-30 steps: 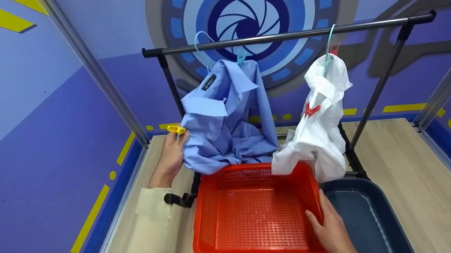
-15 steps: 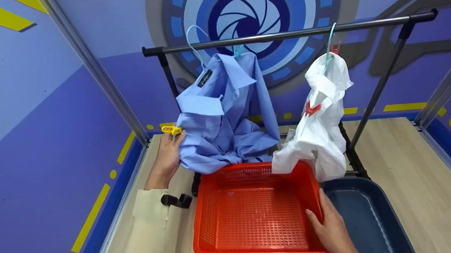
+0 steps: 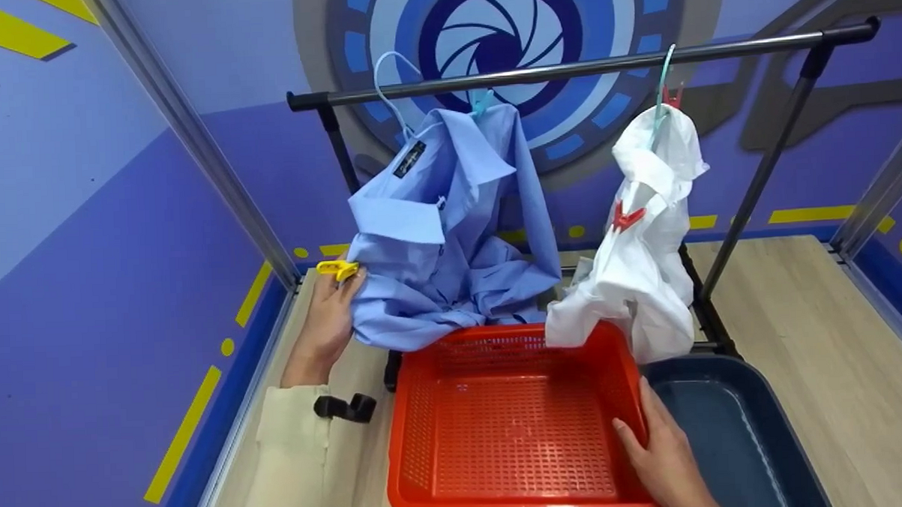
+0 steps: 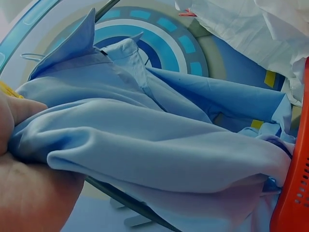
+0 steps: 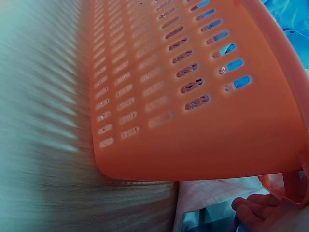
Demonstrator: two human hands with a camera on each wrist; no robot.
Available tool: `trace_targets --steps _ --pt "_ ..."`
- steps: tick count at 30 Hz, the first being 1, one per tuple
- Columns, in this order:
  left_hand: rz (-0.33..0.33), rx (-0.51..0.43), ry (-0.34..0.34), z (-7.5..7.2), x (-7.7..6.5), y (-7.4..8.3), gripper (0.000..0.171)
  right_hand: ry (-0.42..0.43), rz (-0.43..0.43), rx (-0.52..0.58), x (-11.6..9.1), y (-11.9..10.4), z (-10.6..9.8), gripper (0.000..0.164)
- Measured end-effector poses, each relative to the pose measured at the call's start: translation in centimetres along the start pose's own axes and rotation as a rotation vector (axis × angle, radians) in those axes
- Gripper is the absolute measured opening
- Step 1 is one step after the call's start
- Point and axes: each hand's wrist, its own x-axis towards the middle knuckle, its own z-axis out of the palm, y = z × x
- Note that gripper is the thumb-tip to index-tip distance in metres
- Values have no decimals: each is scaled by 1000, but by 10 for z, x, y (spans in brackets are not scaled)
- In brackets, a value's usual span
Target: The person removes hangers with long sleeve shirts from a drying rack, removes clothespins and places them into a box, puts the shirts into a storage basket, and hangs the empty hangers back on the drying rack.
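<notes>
A light blue shirt hangs from a pale blue hanger on the left of the rack, its collar gaping. My left hand grips its left side. In the left wrist view the thumb lies over the cloth. A yellow clothespin sits at the shirt's edge, right by those fingertips. A turquoise clothespin is at the shirt's top. Under the shirt stands a red perforated basket; my right hand holds its right wall, thumb inside. The right wrist view shows the basket's slotted side up close.
A white garment with red clothespins hangs at the right of the black rack bar, its lower end over the basket's back corner. A dark blue tray lies right of the basket. Panels enclose the wooden surface.
My left hand has moved left and slightly down, drawing the shirt's side and the yellow clothespin along. The hanger hook has shifted left and up. My right hand stays on the basket.
</notes>
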Motion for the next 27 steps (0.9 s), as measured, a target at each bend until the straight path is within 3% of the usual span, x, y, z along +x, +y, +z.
trace_targets --steps 8,17,27 --pt "-35 1 -70 -9 -7 -1 52 -32 35 -14 1 -1 -1 79" --pt "-38 -29 -43 -14 -15 1 51 -27 -30 -2 -1 0 -1 69" --pt "-18 -53 3 -16 -26 12 51 -60 -17 -4 -1 -1 -1 70"
